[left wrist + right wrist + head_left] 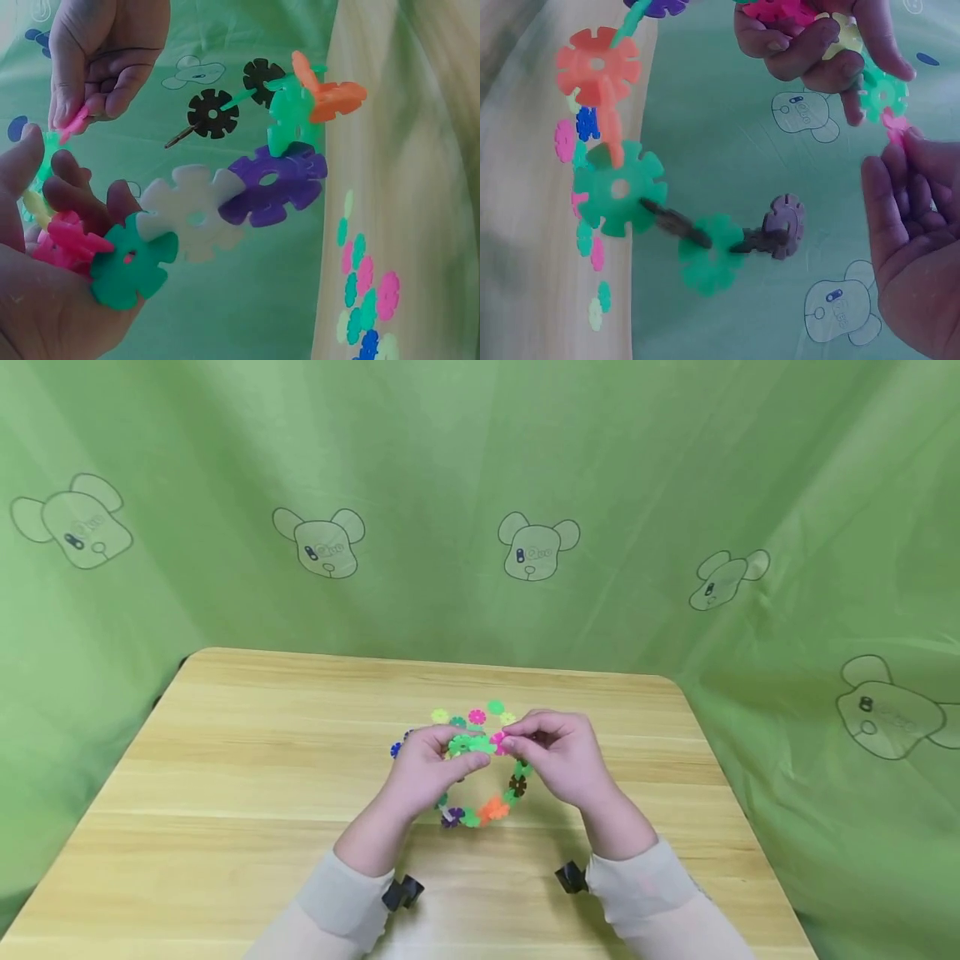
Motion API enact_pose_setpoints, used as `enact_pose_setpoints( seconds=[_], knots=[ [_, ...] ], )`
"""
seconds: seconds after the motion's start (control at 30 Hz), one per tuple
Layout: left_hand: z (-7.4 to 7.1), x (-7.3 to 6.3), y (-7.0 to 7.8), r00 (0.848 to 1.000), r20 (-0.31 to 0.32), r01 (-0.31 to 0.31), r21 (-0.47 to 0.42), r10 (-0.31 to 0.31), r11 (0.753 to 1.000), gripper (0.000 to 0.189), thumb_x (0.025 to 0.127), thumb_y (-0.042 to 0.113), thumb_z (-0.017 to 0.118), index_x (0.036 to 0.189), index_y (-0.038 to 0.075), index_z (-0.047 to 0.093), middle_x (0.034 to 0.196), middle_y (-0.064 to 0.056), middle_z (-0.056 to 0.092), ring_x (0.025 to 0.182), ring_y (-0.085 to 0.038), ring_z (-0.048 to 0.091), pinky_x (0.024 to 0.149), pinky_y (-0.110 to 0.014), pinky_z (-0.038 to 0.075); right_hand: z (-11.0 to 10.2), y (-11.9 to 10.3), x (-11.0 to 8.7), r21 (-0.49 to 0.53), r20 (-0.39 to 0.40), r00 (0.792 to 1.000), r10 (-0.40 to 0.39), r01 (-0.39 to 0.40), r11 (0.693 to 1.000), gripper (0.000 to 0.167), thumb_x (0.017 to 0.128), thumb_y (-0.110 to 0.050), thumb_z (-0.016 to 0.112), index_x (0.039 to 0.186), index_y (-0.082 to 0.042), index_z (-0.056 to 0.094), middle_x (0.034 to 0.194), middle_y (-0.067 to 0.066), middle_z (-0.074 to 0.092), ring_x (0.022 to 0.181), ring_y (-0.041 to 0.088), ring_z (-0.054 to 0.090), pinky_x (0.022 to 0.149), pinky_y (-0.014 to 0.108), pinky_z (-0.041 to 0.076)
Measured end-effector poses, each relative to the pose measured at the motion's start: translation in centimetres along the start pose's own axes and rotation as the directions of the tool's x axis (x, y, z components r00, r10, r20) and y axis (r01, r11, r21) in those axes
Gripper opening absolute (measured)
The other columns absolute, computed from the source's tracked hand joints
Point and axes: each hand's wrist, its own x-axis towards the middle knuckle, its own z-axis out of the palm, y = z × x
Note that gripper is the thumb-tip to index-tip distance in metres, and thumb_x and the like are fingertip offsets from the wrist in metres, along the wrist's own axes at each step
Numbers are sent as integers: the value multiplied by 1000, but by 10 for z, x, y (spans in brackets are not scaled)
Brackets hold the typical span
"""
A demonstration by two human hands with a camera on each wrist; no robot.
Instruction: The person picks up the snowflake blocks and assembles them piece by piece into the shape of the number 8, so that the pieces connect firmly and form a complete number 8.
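A chain of interlocking plastic snowflake discs hangs in a loop below my hands. My left hand [427,768] holds one stretch of it, around pink and yellow discs, near a green disc [883,95]. With thumb and fingers my right hand [562,756] pinches a pink disc [499,743] at that green disc's edge; I cannot tell whether they are slotted together. From my left palm the chain runs through a white disc [193,208], a purple disc [274,184] and orange discs [598,64] to a dangling brown disc [785,226] at its other end.
Loose snowflake discs lie on the wooden table [262,777] beyond my hands, including a pink one [477,717] and a yellow one [439,716]. A green curtain [427,460] with printed bear heads surrounds the table's back and sides.
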Motion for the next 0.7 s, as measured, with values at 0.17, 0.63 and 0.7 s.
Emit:
enact_pose_setpoints(
  seconds=[0.17, 0.63, 0.7],
  knots=[
    [1, 1, 1, 1000, -3, 5, 21, -5, 1000, 14, 95, 7, 79, 106, -2, 78, 82, -3, 72, 69, -17, 59, 69, -30, 58, 1, 0, -1, 8, -12, 1000, 13, -13, 1000, 11, 86, 22, 72, 94, 14, 73, 85, 23, 73, 73, 12, 71, 64, 27, 62],
    [4, 3, 10, 1000, 13, 24, 250, -28, 968, 13, 104, 21, 69, 109, 13, 78, 107, 1, 76, 85, -17, 63, 81, -37, 56, -10, 10, 7, -134, -33, 998, 61, -65, 989, 7, 92, 12, 74, 98, 10, 75, 90, 22, 75, 74, 14, 71, 67, 27, 62],
    [2, 4, 9, 999, -19, 44, 194, -41, 980, 12, 104, 16, 67, 105, 8, 76, 101, -2, 74, 87, -22, 65, 78, -32, 56, -21, 28, 12, -151, -122, 985, 118, -136, 979, 7, 95, 8, 71, 101, 11, 73, 91, 24, 73, 74, 16, 70, 68, 26, 62]
  ],
)
